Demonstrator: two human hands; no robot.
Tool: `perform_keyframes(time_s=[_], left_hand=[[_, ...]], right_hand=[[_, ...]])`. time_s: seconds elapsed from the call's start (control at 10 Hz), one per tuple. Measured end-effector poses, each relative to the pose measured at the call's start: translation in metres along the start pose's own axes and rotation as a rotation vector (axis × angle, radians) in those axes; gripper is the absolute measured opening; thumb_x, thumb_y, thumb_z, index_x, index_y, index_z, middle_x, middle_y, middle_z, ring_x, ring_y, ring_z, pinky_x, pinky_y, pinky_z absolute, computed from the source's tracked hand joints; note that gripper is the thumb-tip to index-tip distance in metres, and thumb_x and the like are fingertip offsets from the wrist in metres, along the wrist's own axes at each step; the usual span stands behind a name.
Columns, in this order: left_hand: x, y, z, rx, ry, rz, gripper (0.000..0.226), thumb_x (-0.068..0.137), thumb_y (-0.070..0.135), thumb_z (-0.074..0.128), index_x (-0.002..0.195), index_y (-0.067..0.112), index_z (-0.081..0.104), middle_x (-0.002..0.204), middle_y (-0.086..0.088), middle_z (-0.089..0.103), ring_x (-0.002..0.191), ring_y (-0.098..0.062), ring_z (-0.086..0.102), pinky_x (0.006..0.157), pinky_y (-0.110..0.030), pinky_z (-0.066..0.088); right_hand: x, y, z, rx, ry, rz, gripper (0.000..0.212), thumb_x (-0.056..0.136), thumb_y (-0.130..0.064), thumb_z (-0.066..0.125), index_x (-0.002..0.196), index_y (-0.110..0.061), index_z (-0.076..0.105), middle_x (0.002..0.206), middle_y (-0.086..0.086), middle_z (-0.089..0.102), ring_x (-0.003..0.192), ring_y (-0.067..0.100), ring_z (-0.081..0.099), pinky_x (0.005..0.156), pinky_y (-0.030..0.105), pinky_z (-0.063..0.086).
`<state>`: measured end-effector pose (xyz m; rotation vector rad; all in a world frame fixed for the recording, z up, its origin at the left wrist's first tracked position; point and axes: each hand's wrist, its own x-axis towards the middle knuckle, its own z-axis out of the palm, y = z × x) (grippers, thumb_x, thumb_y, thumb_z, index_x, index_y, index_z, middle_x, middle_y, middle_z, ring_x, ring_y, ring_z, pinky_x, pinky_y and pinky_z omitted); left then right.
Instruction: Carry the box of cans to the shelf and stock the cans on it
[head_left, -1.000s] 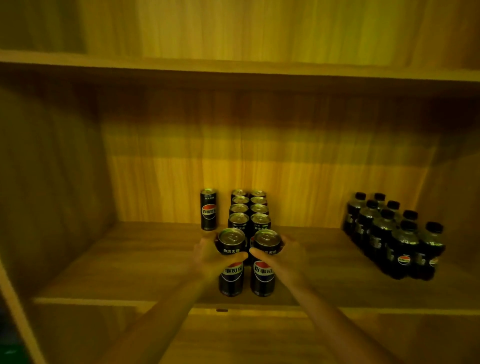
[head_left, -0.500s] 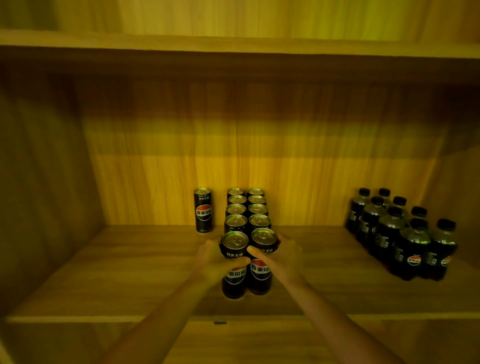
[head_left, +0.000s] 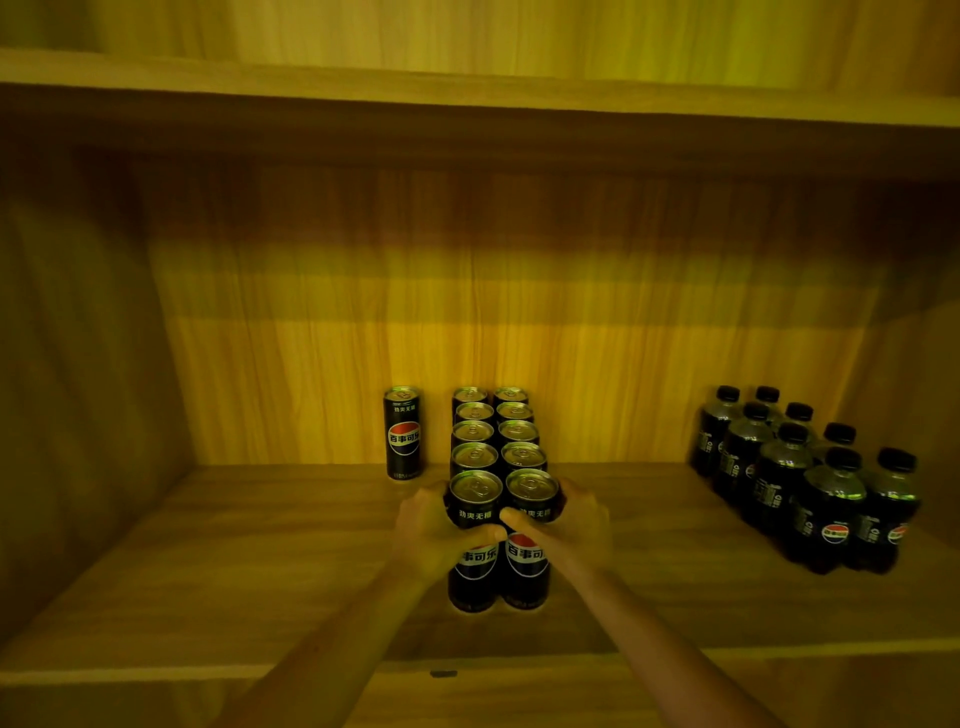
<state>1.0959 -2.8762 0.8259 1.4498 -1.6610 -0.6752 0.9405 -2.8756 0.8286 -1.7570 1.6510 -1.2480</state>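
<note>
Gripping the two front cans on the wooden shelf (head_left: 260, 545), one in each hand.
Through the head camera, I see my left hand (head_left: 436, 530) curled round the front left can (head_left: 475, 566) and my right hand (head_left: 571, 525) round the front right can (head_left: 527, 561). Both cans are upright, touching, heading a double row of cans (head_left: 472, 432). A lone can (head_left: 403, 434) stands just left of the row. A pack of bottles (head_left: 805, 483) sits well apart on the right.

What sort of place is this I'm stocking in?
Probably a shop or stockroom, though which is unclear: a deep wooden shelf holds two tidy rows of identical black cans, a lone can beside them, and a block of small dark bottles at the right.
</note>
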Motion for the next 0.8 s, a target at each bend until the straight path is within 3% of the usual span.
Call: perform_keyframes(time_s=[0.3, 0.4, 0.5, 0.6, 0.7, 0.8], left_hand=[[0.0, -0.006, 0.006, 0.07, 0.057, -0.044, 0.077, 0.055, 0.042, 0.082, 0.12, 0.013, 0.053, 0.119, -0.004, 0.065, 0.109, -0.018, 0.062, 0.086, -0.028, 0.051], [-0.003, -0.008, 0.005, 0.084, 0.038, -0.074, 0.084, 0.053, 0.053, 0.079, 0.121, 0.014, 0.05, 0.121, -0.004, 0.063, 0.11, -0.018, 0.061, 0.086, -0.029, 0.052], [-0.011, -0.008, -0.006, 0.126, 0.052, -0.095, 0.1, 0.053, 0.07, 0.064, 0.133, 0.015, 0.039, 0.133, -0.005, 0.055, 0.116, -0.021, 0.056, 0.09, -0.035, 0.05], [-0.021, -0.004, -0.019, 0.157, 0.092, -0.077, 0.095, 0.065, 0.065, 0.06, 0.14, 0.014, 0.029, 0.13, -0.004, 0.054, 0.105, -0.016, 0.059, 0.087, -0.034, 0.048], [-0.03, 0.007, -0.045, 0.325, 0.149, 0.01, 0.092, 0.074, 0.065, 0.049, 0.145, 0.015, 0.019, 0.134, -0.005, 0.047, 0.112, -0.017, 0.054, 0.094, -0.036, 0.046], [-0.034, 0.024, -0.062, 0.538, 0.153, 0.056, 0.086, 0.08, 0.062, 0.045, 0.146, 0.015, 0.015, 0.154, -0.01, 0.021, 0.139, -0.026, 0.026, 0.112, -0.043, 0.027]], right_hand=[[0.0, 0.011, 0.001, 0.011, -0.052, 0.015, 0.071, 0.058, -0.045, 0.078, 0.117, -0.012, 0.055, 0.117, 0.006, 0.065, 0.108, 0.019, 0.061, 0.078, 0.021, 0.046], [-0.002, 0.012, -0.001, -0.054, -0.015, 0.031, 0.087, 0.052, -0.063, 0.071, 0.122, -0.017, 0.049, 0.123, 0.003, 0.061, 0.114, 0.019, 0.056, 0.084, 0.027, 0.048], [-0.007, 0.009, -0.015, -0.17, 0.138, -0.01, 0.108, 0.043, -0.089, 0.042, 0.125, -0.017, 0.045, 0.128, 0.001, 0.053, 0.121, 0.02, 0.045, 0.083, 0.026, 0.041], [-0.015, 0.001, -0.03, -0.199, 0.167, -0.068, 0.102, 0.052, -0.087, 0.032, 0.125, -0.016, 0.045, 0.129, 0.002, 0.051, 0.122, 0.02, 0.043, 0.081, 0.024, 0.037], [-0.017, -0.015, -0.054, -0.373, 0.144, -0.14, 0.072, 0.077, -0.063, 0.047, 0.13, -0.015, 0.041, 0.135, 0.006, 0.046, 0.126, 0.021, 0.041, 0.089, 0.026, 0.04], [-0.017, -0.038, -0.068, -0.5, 0.085, -0.194, 0.068, 0.082, -0.056, 0.048, 0.134, -0.013, 0.036, 0.14, 0.007, 0.042, 0.129, 0.022, 0.039, 0.101, 0.031, 0.037]])
